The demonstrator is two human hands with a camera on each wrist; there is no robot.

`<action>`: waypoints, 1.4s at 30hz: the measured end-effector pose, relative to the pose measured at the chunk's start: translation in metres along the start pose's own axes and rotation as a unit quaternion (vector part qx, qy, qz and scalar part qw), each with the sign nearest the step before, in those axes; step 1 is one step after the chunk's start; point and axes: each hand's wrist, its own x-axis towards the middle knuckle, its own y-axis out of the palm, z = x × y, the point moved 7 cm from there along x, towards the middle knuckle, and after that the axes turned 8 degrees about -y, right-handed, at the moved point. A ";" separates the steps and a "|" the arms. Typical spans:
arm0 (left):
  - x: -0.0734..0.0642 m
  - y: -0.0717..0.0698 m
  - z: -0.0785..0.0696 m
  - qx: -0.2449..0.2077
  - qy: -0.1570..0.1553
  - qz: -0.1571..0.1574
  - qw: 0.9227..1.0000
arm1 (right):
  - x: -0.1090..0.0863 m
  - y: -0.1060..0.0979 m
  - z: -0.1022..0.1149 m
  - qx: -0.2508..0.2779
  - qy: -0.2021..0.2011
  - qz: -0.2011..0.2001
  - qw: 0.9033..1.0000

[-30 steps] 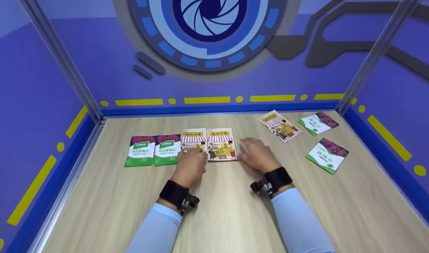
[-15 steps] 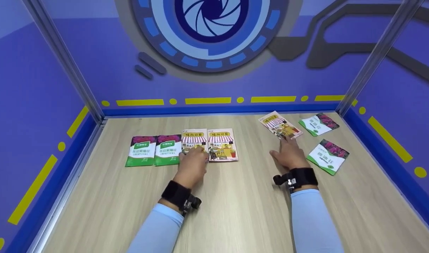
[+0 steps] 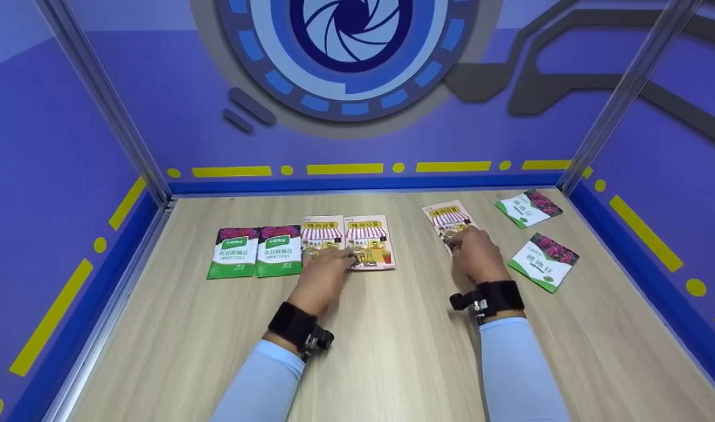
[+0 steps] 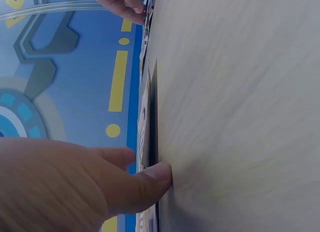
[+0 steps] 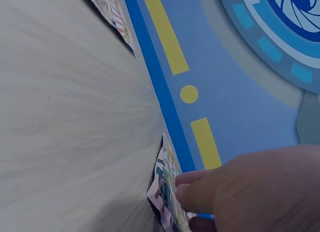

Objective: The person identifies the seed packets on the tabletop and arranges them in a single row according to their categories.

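Note:
Two pink seed packets, the left one (image 3: 324, 232) and the right one (image 3: 367, 240), lie side by side with striped awnings printed on them. My left hand (image 3: 322, 280) rests over their near edges, fingers relaxed; the left wrist view shows its thumb (image 4: 157, 177) touching the table beside a packet edge. Farther right, my right hand (image 3: 479, 255) holds a third pink seed packet (image 3: 448, 217) by its near part and covers that part. In the right wrist view this packet (image 5: 162, 187) is slightly bent under the fingers (image 5: 192, 194); the grip's underside is hidden.
Two green-and-white seed packets, one at the row's left end (image 3: 232, 252) and its neighbour (image 3: 279, 251), continue the row. Two more lie askew at the right: a far one (image 3: 529, 208) and a near one (image 3: 544, 262). Blue walls (image 3: 357, 146) enclose the wooden table (image 3: 381, 351).
My right hand has gone right from the row to the third pink packet, which has turned more upright and shifted slightly left and nearer. The left hand has shifted slightly over its packets.

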 end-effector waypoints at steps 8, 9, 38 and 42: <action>-0.003 0.004 -0.002 0.001 0.028 0.018 0.999 | -0.002 0.012 -0.011 -0.011 0.035 0.029 0.999; -0.003 0.004 -0.002 0.000 0.028 0.020 0.999 | -0.002 0.014 -0.010 -0.013 0.036 0.031 0.999; -0.004 0.002 -0.007 0.011 0.059 0.012 0.998 | 0.008 0.048 0.066 -0.044 -0.074 0.057 0.995; -0.003 0.001 -0.007 0.012 0.063 0.006 0.998 | 0.010 0.051 0.068 -0.046 -0.080 0.068 0.993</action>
